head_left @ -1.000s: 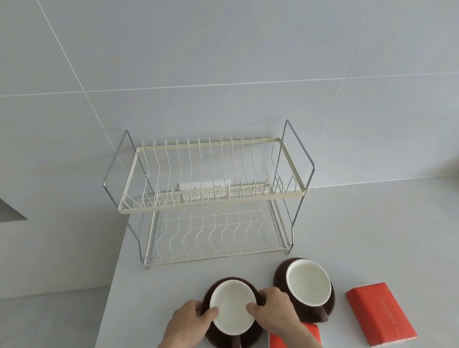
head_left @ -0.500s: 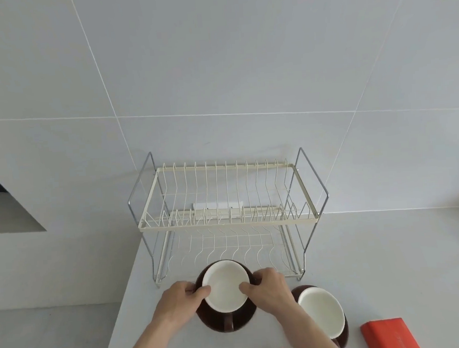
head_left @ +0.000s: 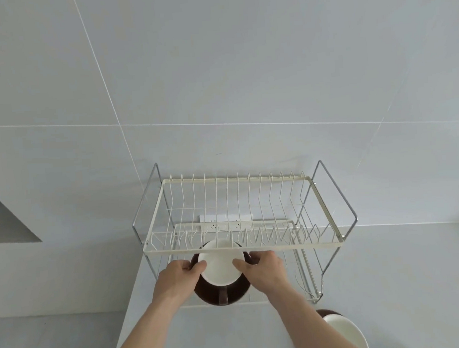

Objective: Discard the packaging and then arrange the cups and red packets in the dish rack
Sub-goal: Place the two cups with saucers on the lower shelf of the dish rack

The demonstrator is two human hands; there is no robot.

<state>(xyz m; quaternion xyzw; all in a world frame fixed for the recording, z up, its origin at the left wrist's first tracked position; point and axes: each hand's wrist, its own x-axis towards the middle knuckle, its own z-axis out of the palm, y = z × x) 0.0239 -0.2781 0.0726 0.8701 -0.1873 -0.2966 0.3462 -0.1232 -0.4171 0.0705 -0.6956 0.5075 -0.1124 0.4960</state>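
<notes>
We hold a round cup [head_left: 220, 267], glossy brown outside and smooth white inside, with both hands at the front opening of the lower tier of the dish rack [head_left: 239, 248]. Its stubby brown handle [head_left: 223, 296] points toward us, and its far rim sits behind the rack's upper front rail. Our left hand [head_left: 180, 278] wraps the cup's left side with the thumb hooked over the white rim; our right hand [head_left: 265, 269] grips the right side the same way, thumb on the rim and fingers curled behind the brown wall. We cannot tell whether the cup's base touches the lower wires. The rack is a two-tier frame of thin cream-coated wire with chrome side hoops, its upper tier lined with upright prongs, standing at the back left corner of the pale grey, matte bench [head_left: 393, 284]. A second cup [head_left: 345, 331] of the same make rests on the bench near its front edge, right of our right forearm, partly cut off.
</notes>
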